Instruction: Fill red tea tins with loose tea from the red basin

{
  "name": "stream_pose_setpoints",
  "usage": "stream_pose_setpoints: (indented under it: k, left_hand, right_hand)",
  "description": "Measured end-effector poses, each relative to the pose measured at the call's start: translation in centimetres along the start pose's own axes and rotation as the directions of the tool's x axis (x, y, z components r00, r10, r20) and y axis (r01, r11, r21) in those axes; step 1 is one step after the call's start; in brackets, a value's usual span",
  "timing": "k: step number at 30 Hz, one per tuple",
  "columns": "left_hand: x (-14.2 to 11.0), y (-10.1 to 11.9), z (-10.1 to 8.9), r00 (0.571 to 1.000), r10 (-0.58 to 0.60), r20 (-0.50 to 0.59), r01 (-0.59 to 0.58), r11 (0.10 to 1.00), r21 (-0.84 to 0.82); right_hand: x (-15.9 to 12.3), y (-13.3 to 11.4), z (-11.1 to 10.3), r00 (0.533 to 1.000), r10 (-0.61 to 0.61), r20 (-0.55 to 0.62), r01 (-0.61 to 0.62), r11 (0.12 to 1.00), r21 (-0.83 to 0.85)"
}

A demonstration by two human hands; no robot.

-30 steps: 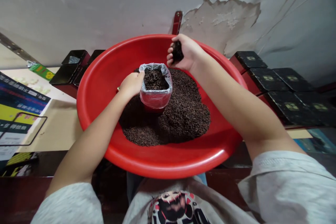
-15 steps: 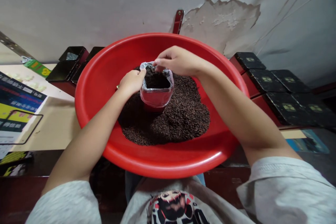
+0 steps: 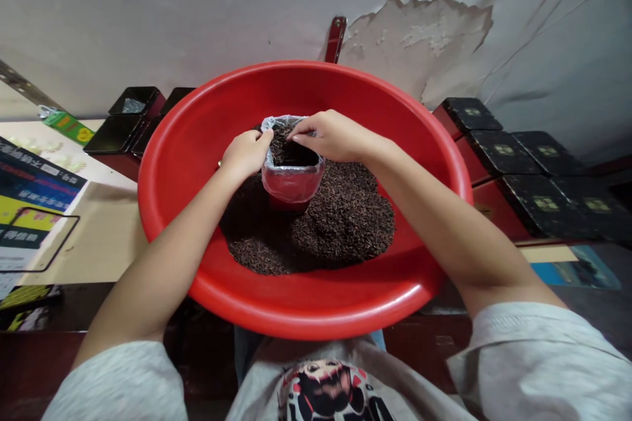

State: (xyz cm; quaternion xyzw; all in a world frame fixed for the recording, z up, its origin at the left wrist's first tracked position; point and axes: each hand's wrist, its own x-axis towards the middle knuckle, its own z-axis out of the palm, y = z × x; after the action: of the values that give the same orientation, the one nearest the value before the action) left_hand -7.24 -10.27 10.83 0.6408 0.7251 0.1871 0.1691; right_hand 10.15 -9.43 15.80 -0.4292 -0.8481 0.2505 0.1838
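Observation:
A big red plastic basin (image 3: 207,118) rests in front of me with a heap of dark loose tea leaves (image 3: 340,217) in its middle. A small red container lined with a clear plastic bag (image 3: 292,181) stands in the heap, filled with the leaves. My left hand (image 3: 245,152) is closed on the bag's left rim. My right hand (image 3: 330,137) lies palm down over the right rim, its fingertips pressed onto the leaves inside the bag.
Black tins with lids (image 3: 523,164) are stacked at the right, and open black tins (image 3: 131,108) stand at the back left. Printed sheets (image 3: 34,191) lie on the table at the left. A dark red handle (image 3: 334,38) sticks up behind the basin against the wall.
My right hand, raised with a fistful of leaves a second ago, came down to the bag, dropped them in, and now presses on the contents. My left hand kept its grip.

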Motion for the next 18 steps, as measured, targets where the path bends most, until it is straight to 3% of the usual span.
stream_pose_setpoints:
  k: [3,6,8,10,15,18]
  left_hand:
    - [-0.2,0.2,0.0,0.987,0.046,-0.153,-0.052,0.998,-0.037]
    - [-0.7,0.8,-0.5,0.923,0.28,-0.263,-0.292,0.956,-0.006]
    - [-1.3,1.4,-1.1,0.869,0.45,-0.206,-0.455,0.89,0.025]
    - [-2.1,2.0,-1.4,0.833,0.543,-0.102,-0.541,0.84,0.054]
    - [-3.5,3.0,-1.1,0.803,0.556,0.213,-0.593,0.78,0.2]
    - [-3.7,3.0,-0.8,0.791,0.532,0.301,-0.607,0.745,0.277]
  right_hand:
    - [-0.4,0.0,-0.3,0.994,-0.092,-0.061,0.085,0.989,-0.118]
    - [-0.8,-0.2,-0.7,0.997,-0.027,0.069,0.043,0.968,-0.245]
    - [-1.1,-0.4,-0.9,0.974,0.064,0.217,0.008,0.95,-0.314]
    - [-1.5,-0.6,-1.3,0.948,0.121,0.295,-0.02,0.946,-0.325]
    - [-2.8,-0.4,-2.9,0.955,0.075,0.286,-0.015,0.978,-0.206]
    - [-3.2,0.3,-3.1,0.958,0.038,0.284,0.021,0.979,-0.201]
